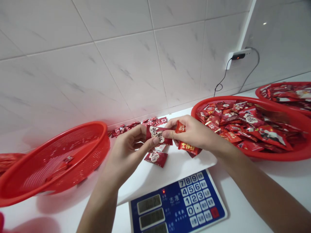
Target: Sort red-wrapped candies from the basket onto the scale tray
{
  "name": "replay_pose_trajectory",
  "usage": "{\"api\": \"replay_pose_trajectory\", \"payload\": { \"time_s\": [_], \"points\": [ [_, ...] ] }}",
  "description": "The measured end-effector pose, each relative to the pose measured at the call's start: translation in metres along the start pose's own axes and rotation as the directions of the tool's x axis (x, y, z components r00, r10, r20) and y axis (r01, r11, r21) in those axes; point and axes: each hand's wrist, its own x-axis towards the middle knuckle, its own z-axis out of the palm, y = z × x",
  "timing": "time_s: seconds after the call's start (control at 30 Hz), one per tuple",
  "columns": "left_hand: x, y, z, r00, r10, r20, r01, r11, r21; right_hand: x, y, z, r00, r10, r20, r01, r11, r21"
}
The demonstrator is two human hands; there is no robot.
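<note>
Above the white pan (138, 176) of a weighing scale, my left hand (132, 149) pinches the left end of a dark red candy packet (156, 135) with white lettering. The thumb of my right hand (190, 131) presses on the packet's right end. Brighter red packets (190, 148) with yellow lettering are also held in my right hand, under its fingers and palm. Another dark red packet (156, 158) lies on the pan below my hands, beside a partly covered pale one. A row of red packets (154, 121) lies behind my hands near the wall.
The scale's blue keypad panel (175, 204) faces me. At right stands a red basket (274, 157) full of packets, with a second filled basket (282, 84) behind. A red basket (97, 155) at left holds a few items. Cables hang from a wall socket (230, 61).
</note>
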Motion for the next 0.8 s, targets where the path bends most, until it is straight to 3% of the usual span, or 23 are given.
{"api": "replay_pose_trajectory", "payload": {
  "time_s": [0.1,0.2,0.3,0.37,0.43,0.53,0.6,0.8],
  "points": [
    [-0.001,0.001,-0.001,0.986,0.120,-0.116,-0.119,0.993,0.016,0.001,0.003,-0.005,0.992,-0.006,0.127,-0.022,0.975,0.220],
    [-0.002,-0.001,-0.001,0.938,0.285,-0.195,-0.263,0.955,0.134,0.002,0.003,-0.008,0.971,0.003,0.240,-0.094,0.925,0.369],
    [-0.002,-0.002,-0.001,0.916,0.366,-0.163,-0.317,0.911,0.265,0.001,0.000,-0.006,0.987,0.034,0.157,-0.091,0.922,0.377],
    [-0.002,-0.001,-0.003,0.922,0.326,-0.209,-0.270,0.928,0.257,0.001,-0.001,-0.004,0.998,0.035,0.054,-0.049,0.958,0.283],
    [-0.001,0.000,-0.005,0.946,0.210,-0.246,-0.173,0.971,0.163,0.000,-0.001,-0.002,1.000,0.011,-0.019,-0.008,0.988,0.154],
    [0.000,0.002,-0.008,0.999,-0.004,-0.045,0.008,0.998,0.067,0.000,-0.001,0.001,0.997,-0.014,-0.082,0.013,1.000,-0.012],
    [0.000,0.002,-0.008,0.993,-0.087,0.085,0.080,0.993,0.085,0.001,-0.001,0.002,0.995,-0.003,-0.101,-0.007,0.995,-0.095],
    [-0.002,-0.002,-0.003,0.993,-0.100,0.058,0.092,0.986,0.137,0.004,0.000,0.004,0.994,-0.001,-0.108,-0.017,0.985,-0.169]
  ]
}}
